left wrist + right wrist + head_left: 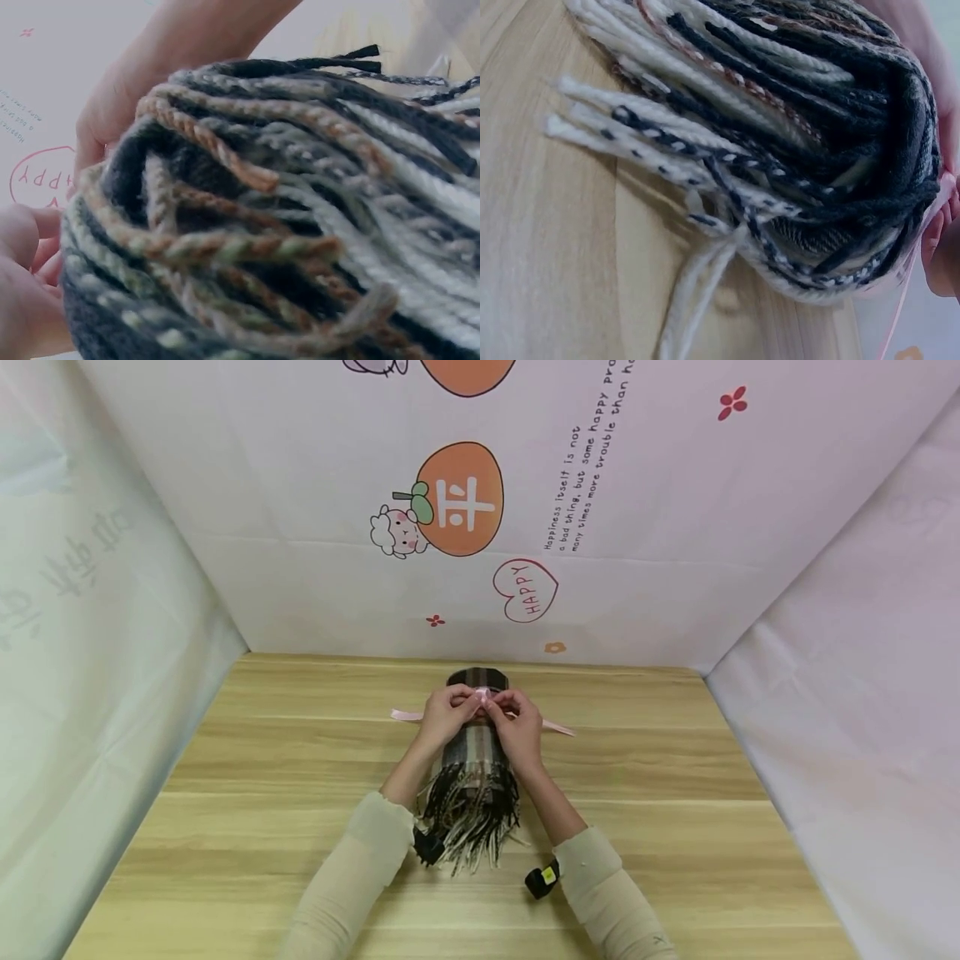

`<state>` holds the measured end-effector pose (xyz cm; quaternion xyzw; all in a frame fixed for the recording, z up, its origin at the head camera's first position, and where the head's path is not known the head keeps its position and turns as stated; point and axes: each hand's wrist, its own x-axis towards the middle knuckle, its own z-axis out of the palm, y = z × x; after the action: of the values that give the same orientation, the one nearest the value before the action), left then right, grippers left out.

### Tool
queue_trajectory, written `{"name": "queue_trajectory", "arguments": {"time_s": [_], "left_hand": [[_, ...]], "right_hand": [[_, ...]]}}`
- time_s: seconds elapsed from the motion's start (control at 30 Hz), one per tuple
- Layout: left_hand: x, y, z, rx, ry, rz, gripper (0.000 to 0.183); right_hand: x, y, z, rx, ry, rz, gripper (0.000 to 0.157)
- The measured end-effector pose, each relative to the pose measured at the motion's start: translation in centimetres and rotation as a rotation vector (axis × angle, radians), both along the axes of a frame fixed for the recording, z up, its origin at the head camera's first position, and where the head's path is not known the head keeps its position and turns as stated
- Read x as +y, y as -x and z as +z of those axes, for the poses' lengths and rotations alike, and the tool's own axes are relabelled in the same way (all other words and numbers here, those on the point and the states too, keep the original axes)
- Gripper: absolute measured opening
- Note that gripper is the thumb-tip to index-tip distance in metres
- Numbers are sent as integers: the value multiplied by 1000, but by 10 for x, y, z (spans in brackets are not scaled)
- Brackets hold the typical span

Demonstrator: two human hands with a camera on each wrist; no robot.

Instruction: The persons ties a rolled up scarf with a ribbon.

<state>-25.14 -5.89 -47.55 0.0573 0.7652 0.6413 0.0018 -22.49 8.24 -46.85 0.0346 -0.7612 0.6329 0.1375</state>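
Observation:
A rolled plaid scarf (471,746) lies lengthwise on the table, its braided fringe (476,822) spread toward the person. Around its far part runs a pink ribbon (407,716), with one tail out to each side. On top of the roll, my left hand (447,710) pinches the ribbon between thumb and index finger. My right hand (519,720) pinches it from the other side, the fingertips of both hands close together. Fringe fills most of the left wrist view, with parts of both hands behind it. In the right wrist view, pink ribbon (943,196) shows by the fingers.
The wooden table (637,793) reaches back to a white printed wall sheet (637,593); white sheets also hang at both sides. Black wrist devices sit under the forearms, the right one (542,879) with a yellow label.

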Motion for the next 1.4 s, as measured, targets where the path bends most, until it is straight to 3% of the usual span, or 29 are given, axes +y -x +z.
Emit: {"name": "queue_trajectory", "arguments": {"time_s": [0.2,0.77,0.9,1.07,1.4], "left_hand": [[1,0,-1,42,33,2,22],[5,-2,-3,121,104,32,13],[5,0,-5,111,73,33,15],[5,0,-5,43,-6,19,17],[9,0,-9,70,-71,25,16]], "right_hand": [[6,12,-20,-44,15,-50,13],[10,13,-20,-136,-4,-19,12],[11,12,-19,-121,-63,-9,13],[13,13,-19,-119,-115,21,16],[14,17,-14,-276,-129,70,24]]}}
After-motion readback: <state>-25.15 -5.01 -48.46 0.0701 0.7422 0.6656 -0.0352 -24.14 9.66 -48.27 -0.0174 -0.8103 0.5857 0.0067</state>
